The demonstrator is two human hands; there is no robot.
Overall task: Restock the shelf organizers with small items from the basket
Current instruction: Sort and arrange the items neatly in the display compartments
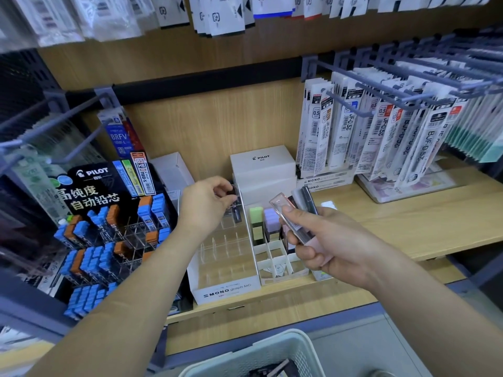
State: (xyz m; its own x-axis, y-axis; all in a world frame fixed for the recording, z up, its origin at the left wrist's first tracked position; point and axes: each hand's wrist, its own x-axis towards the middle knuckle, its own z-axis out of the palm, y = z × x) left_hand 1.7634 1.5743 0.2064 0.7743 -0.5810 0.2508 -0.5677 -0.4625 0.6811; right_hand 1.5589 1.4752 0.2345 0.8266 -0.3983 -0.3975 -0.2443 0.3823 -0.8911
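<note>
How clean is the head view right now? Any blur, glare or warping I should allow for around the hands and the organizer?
Head view: lighting is even, with no harsh shadows; wide-angle warping bends the pegs and the shelf edge; the left hand at the clear organizer is fairly sharp; the cases in the right hand show slight glare; top packets and the basket look soft.

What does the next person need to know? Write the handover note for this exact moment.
Left hand: grip closed on one dark lead case at the back row of the MONO graph MG organizer.
Right hand: grip holds a fan of several cases, clear, grey and dark.
Basket sits below the shelf, a few dark items inside.
Done: almost nothing; the clear slots look mostly empty.
Left: seat this case, feed in the fan, then empty the basket. The neighbouring white divider tray is also partly empty.
</note>
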